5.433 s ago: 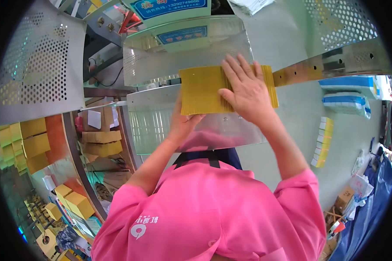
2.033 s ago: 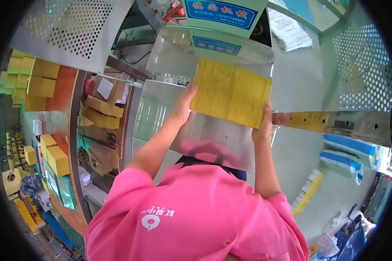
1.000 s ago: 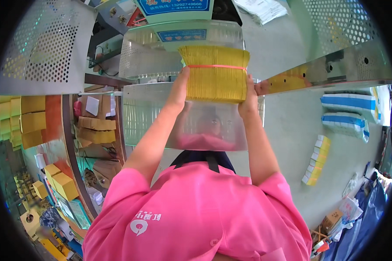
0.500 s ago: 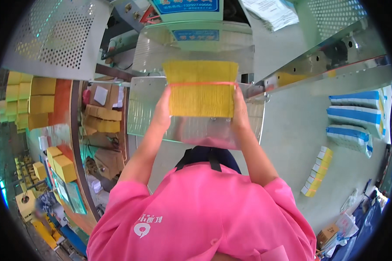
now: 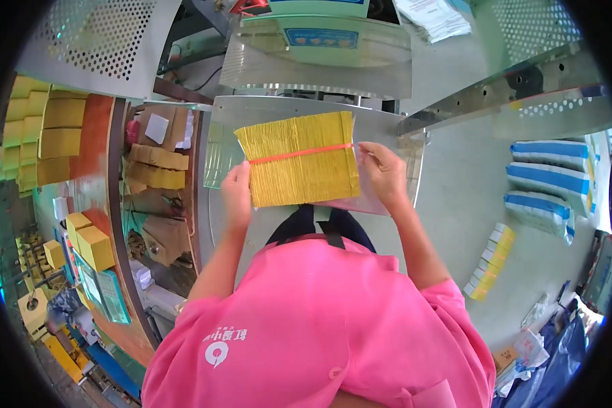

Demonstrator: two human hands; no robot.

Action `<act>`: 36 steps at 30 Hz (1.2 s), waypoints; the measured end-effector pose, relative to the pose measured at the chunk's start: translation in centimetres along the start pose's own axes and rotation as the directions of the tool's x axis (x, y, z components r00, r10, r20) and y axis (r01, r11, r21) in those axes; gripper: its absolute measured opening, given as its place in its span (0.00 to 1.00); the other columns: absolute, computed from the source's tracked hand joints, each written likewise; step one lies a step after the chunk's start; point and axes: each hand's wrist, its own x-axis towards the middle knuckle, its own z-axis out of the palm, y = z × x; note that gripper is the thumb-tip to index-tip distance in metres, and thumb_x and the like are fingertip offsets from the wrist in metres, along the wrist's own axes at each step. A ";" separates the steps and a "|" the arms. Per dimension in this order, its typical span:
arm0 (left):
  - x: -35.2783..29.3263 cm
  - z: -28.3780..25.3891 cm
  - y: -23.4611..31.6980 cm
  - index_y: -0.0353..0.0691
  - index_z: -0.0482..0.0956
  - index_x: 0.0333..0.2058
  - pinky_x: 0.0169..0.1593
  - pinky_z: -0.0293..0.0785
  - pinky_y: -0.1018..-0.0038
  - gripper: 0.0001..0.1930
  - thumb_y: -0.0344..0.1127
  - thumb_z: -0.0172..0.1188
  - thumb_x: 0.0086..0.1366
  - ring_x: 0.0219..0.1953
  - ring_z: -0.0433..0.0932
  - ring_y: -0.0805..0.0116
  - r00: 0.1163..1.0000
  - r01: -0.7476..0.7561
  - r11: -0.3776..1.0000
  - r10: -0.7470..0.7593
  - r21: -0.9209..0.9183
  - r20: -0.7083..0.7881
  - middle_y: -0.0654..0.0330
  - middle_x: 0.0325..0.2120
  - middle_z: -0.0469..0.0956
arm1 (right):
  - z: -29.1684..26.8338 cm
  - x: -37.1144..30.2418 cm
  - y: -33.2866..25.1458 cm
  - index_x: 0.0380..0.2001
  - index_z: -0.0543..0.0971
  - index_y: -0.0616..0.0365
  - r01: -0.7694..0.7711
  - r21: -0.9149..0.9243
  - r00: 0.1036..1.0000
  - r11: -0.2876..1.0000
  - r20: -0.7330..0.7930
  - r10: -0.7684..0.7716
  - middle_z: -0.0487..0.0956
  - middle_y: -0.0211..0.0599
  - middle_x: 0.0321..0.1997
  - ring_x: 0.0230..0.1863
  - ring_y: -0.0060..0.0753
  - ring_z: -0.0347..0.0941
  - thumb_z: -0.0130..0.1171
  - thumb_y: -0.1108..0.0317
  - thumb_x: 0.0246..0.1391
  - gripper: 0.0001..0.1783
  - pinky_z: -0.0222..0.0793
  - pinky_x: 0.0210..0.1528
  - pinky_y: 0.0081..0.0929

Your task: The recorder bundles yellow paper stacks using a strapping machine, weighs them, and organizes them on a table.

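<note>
Clamping yellow bundle (image 5: 302,175): left grip (image 5: 236,194) | right grip (image 5: 386,173): can't tell | long axis crosswise, right end farther

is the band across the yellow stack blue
No, the band running across the top of the yellow stack is orange-red.

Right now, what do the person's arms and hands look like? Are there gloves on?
No gloves: the left hand and right hand are bare. I see no watch or bracelet on either wrist. Both arms wear short, loose, plain pink sleeves, leaving the forearms uncovered.
</note>
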 end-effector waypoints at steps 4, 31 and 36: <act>0.0 -0.8 0.6 0.32 0.73 0.51 0.47 0.72 0.75 0.16 0.37 0.51 0.71 0.44 0.75 0.77 0.982 -0.040 0.972 0.081 -0.233 0.169 0.60 0.44 0.77 | 0.6 1.5 -1.0 0.39 0.79 0.60 0.225 -0.176 0.974 0.958 0.070 -0.216 0.81 0.46 0.33 0.33 0.47 0.78 0.58 0.76 0.53 0.09 0.74 0.36 0.30; 3.6 1.7 3.6 0.32 0.57 0.65 0.66 0.54 0.72 0.28 0.45 0.39 0.75 0.64 0.61 0.66 0.844 -0.316 0.906 0.404 -0.281 0.353 0.55 0.62 0.64 | 0.5 1.0 -2.7 0.56 0.73 0.62 -0.368 0.505 0.917 0.781 0.059 0.394 0.76 0.31 0.51 0.50 0.22 0.69 0.44 0.60 0.66 0.22 0.63 0.55 0.23; 2.9 4.3 3.2 0.32 0.54 0.67 0.67 0.52 0.72 0.29 0.41 0.44 0.73 0.67 0.57 0.65 0.815 -0.191 0.912 0.354 -0.364 0.460 0.53 0.66 0.59 | 0.0 -0.2 -1.3 0.60 0.70 0.63 -0.260 0.559 0.924 0.787 -0.093 0.371 0.74 0.34 0.56 0.57 0.25 0.68 0.48 0.62 0.64 0.24 0.61 0.60 0.24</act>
